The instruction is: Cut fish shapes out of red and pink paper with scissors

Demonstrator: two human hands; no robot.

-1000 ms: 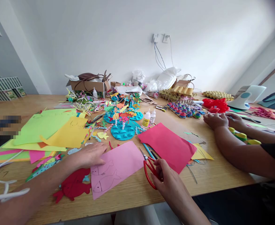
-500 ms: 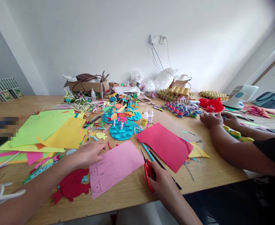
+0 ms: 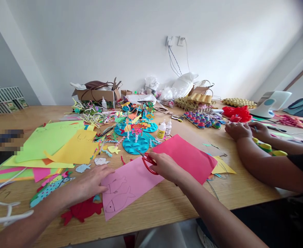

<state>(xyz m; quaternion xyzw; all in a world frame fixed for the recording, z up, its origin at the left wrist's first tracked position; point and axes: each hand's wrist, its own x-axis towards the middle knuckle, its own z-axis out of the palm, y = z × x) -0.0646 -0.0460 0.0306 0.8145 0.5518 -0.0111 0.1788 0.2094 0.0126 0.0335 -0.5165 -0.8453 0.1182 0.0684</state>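
My right hand (image 3: 164, 167) grips red-handled scissors (image 3: 148, 163), held over the upper edge of a pink sheet of paper (image 3: 141, 179). The blades point left and away from me, toward a round blue base (image 3: 134, 144). Two fish are outlined in dark pen on the sheet's left part. At that side, my left hand (image 3: 96, 181) rests on the paper's edge, thumb and fingers apart. Red fish cut-outs (image 3: 83, 210) lie just below it, partly under my wrist. Beyond it are a blue fish cut-out (image 3: 83, 168) and a white one (image 3: 101, 161).
A red sheet (image 3: 185, 156) lies right of the pink one. Green paper (image 3: 50, 137) and yellow paper (image 3: 75, 146) are stacked left. Glue bottles (image 3: 161, 130) stand behind. At right, another person's hands (image 3: 238, 131) work near red material (image 3: 236, 113). Egg cartons (image 3: 196, 100) sit farther back.
My right hand has lifted the scissors from the table and moved them up and left over the pink sheet. My left hand has shifted down and left along its edge.
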